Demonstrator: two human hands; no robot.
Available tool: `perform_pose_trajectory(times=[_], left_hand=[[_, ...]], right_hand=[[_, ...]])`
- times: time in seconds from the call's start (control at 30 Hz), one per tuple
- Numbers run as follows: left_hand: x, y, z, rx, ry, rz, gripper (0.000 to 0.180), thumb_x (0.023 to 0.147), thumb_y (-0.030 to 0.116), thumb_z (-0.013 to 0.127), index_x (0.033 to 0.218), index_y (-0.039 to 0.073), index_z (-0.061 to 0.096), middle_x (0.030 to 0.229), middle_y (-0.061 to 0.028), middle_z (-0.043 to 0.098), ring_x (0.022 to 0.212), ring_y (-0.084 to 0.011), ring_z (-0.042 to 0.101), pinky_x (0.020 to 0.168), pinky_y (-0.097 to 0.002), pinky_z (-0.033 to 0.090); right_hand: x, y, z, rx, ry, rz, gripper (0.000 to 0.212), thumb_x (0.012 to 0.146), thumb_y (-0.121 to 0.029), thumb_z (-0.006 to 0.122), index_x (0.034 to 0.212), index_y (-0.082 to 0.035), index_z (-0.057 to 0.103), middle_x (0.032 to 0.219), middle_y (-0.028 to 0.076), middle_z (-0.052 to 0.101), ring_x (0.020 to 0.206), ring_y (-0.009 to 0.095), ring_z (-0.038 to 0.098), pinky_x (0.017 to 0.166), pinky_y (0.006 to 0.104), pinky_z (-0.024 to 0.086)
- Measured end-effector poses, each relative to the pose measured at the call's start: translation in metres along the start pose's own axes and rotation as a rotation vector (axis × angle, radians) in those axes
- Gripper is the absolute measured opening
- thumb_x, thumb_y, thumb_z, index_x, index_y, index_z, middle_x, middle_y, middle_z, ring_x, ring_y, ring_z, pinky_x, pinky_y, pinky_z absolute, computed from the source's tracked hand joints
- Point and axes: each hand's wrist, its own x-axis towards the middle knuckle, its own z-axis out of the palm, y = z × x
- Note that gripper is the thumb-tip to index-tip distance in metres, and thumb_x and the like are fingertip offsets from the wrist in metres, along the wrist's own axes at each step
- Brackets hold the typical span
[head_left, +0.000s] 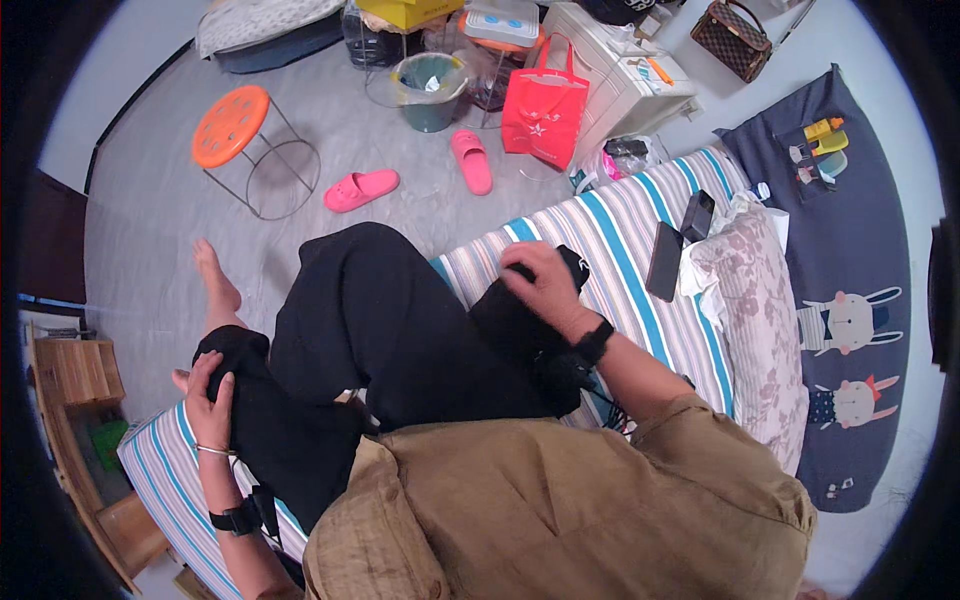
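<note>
My left hand (211, 397) lies on the knee of my black trousers (370, 310), its fingers stretched over the cloth and holding nothing. A bracelet and a dark wrist strap are on that arm. On the bed beside my right thigh is a black cloth item (525, 325) with a small white mark; whether it is a bag or a garment I cannot tell. My right hand (548, 282) has its bent fingers closed over the upper part of it. A phone (664, 262) and a small black box (698, 215) rest on the striped sheet to the right.
I sit on a striped bed (600, 235). A floral pillow (745, 290) leans at the right. Pink slippers (361, 190), an orange stool (235, 127), a bin (430, 95) and a red bag (543, 115) stand ahead on the floor. Dark cables lie near my right elbow.
</note>
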Motion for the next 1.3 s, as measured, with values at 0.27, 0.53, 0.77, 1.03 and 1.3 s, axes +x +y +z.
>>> perform_pose_trajectory(times=[0.27, 0.53, 0.77, 1.03, 1.3], left_hand=[[-0.026, 0.001, 0.005, 0.095, 0.138, 0.095, 0.038, 0.087, 0.012, 0.068, 0.124, 0.005, 0.065, 0.136, -0.0151, 0.060, 0.137, -0.0353, 0.047, 0.119, -0.0445, 0.027], [-0.046, -0.013, -0.006, 0.006, 0.211, 0.076, 0.036, 0.088, 0.017, 0.068, 0.122, 0.006, 0.067, 0.135, -0.0147, 0.061, 0.138, -0.0357, 0.046, 0.123, -0.0471, 0.019], [-0.027, -0.011, -0.010, -0.159, 0.251, 0.069, 0.034, 0.085, 0.027, 0.073, 0.113, 0.008, 0.071, 0.119, -0.0121, 0.070, 0.122, -0.0290, 0.060, 0.116, -0.0463, 0.029], [-0.051, -0.028, -0.026, -0.287, 0.253, 0.001, 0.051, 0.086, 0.038, 0.073, 0.127, 0.008, 0.065, 0.123, -0.0160, 0.067, 0.124, -0.0314, 0.057, 0.109, -0.0408, 0.041], [-0.114, 0.048, -0.065, -1.200, 0.082, 0.068, 0.097, 0.083, 0.050, 0.076, 0.157, 0.010, 0.029, 0.152, -0.0127, 0.044, 0.140, -0.0231, 0.042, 0.117, -0.0431, 0.029]], right_hand=[[-0.058, 0.048, -0.075, -0.071, 0.211, 0.596, 0.067, 0.078, -0.037, 0.082, 0.122, 0.007, 0.056, 0.117, 0.020, 0.065, 0.113, 0.031, 0.061, 0.098, 0.0393, 0.047], [-0.080, -0.005, -0.025, 0.559, -0.162, 0.812, 0.056, 0.087, -0.030, 0.079, 0.129, 0.002, 0.059, 0.120, 0.011, 0.068, 0.105, 0.020, 0.065, 0.096, 0.0339, 0.050], [-0.063, -0.042, -0.022, 0.968, -0.100, 0.997, 0.042, 0.094, -0.023, 0.068, 0.129, -0.002, 0.061, 0.119, 0.009, 0.070, 0.105, 0.022, 0.068, 0.095, 0.0357, 0.053], [0.050, -0.156, -0.094, 1.255, 0.254, 0.653, 0.051, 0.095, -0.037, 0.063, 0.136, -0.006, 0.058, 0.136, 0.012, 0.061, 0.121, 0.029, 0.060, 0.106, 0.0433, 0.048], [0.070, -0.267, 0.015, 1.391, 0.072, 0.692, 0.058, 0.097, -0.046, 0.056, 0.142, -0.010, 0.053, 0.145, 0.009, 0.054, 0.132, 0.031, 0.051, 0.112, 0.0495, 0.041]])
